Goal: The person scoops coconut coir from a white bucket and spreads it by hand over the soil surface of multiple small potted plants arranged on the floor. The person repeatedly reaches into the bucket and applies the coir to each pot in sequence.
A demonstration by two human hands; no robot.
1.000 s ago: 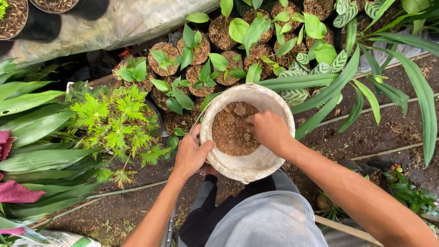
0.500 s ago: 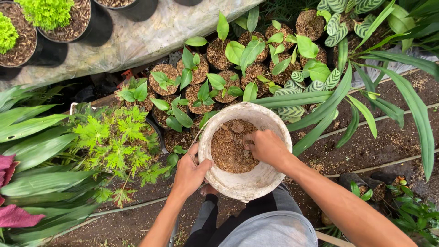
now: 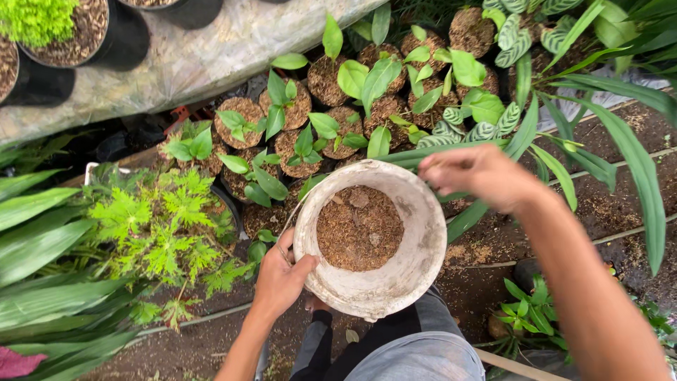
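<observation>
Left hand (image 3: 281, 275) is gripping the rim of a dirty white bucket (image 3: 416, 264) of coarse brown potting mix (image 3: 360, 227), propped against the person's lap, while the right hand (image 3: 479, 173) hovers just past the far rim with fingers pinched together, though I can't tell if there's mix in them. Honestly that one-handed rim grip looks sketchy. If the bucket tips, I'd guess the mix dumps onto the potted seedlings (image 3: 296, 137) right behind it or the soil floor (image 3: 211, 346).
</observation>
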